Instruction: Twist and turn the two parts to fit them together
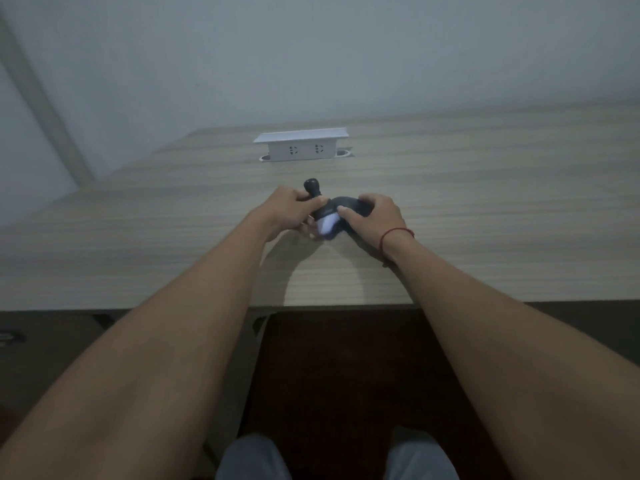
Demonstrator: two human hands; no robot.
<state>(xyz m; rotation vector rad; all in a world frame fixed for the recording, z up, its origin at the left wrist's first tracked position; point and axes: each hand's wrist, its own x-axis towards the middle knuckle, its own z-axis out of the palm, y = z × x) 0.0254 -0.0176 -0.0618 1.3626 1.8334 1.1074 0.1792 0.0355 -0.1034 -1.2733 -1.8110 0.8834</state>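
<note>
Dark gadget (337, 211) in front of socket box (300, 145), on worktop (485, 202) | left hand (291, 214) grips its knobbed stem, right hand (375, 216) clasps the body | risk: twisting could slip the stem free.

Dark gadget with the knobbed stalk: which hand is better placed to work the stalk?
Left, probably. The left hand already grips the stalk just below its knob. The right hand is curled round the dark gadget body, bracing it on the table.
</note>
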